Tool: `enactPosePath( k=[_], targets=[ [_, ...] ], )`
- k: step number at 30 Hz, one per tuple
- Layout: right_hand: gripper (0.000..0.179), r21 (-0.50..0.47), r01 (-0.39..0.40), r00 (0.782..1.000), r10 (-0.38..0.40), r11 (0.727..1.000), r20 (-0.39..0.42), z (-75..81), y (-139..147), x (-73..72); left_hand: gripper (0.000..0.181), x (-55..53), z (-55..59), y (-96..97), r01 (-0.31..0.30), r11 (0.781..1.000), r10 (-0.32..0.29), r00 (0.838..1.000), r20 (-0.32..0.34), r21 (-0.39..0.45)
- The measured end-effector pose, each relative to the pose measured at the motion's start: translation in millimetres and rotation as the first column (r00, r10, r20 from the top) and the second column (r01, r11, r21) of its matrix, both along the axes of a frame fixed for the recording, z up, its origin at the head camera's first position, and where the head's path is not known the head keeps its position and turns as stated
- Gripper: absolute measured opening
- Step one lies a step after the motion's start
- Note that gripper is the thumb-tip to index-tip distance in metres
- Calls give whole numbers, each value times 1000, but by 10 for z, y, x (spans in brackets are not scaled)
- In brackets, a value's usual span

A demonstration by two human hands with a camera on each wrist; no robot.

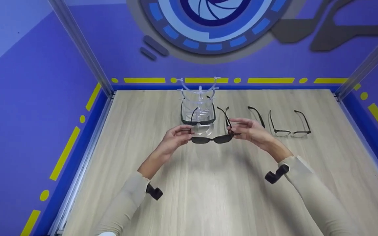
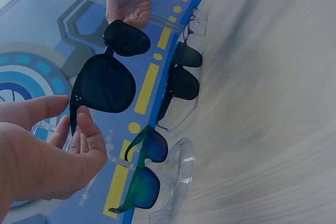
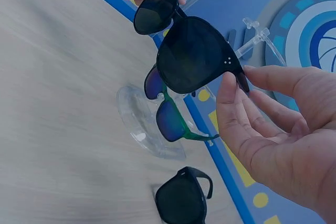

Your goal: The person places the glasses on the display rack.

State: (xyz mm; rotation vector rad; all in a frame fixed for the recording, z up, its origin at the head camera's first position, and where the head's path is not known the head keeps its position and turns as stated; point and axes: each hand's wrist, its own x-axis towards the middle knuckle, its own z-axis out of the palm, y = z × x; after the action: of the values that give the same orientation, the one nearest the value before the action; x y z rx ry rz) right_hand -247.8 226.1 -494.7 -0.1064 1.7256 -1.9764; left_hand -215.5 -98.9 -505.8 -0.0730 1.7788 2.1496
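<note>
My left hand [image 1: 176, 139] and right hand [image 1: 253, 132] pinch a pair of black sunglasses [image 1: 212, 140] by its two sides, near the hinges. The dark lenses face my body and the temples point away, toward the back wall. In the right wrist view, small pale dots mark the corner of the black frame [image 3: 197, 56]. Just beyond the held pair stands a clear plastic eyewear stand [image 1: 200, 95]. Green-framed sunglasses [image 2: 144, 177] with bluish lenses sit low on that stand.
Right of the stand, another pair of dark sunglasses [image 3: 182, 200] lies on the table, mostly behind my right hand in the head view. Farther right are clear-lensed glasses [image 1: 292, 133] with dark temples. Blue patterned walls [image 1: 208, 70] enclose the wooden table [image 1: 189, 196].
</note>
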Motion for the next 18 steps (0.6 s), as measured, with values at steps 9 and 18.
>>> enactPosePath(
  k=[9, 18],
  targets=[
    [57, 52, 12, 1000, -10, 999, -22, 43, -163, -109, 39, -77, 62, -100, -23, 1000, 23, 999, -22, -1],
    [53, 27, 58, 997, -57, 998, -44, 65, -267, -272, 42, -244, 108, -157, -49, 999, 49, 999, -12, 15]
  ],
)
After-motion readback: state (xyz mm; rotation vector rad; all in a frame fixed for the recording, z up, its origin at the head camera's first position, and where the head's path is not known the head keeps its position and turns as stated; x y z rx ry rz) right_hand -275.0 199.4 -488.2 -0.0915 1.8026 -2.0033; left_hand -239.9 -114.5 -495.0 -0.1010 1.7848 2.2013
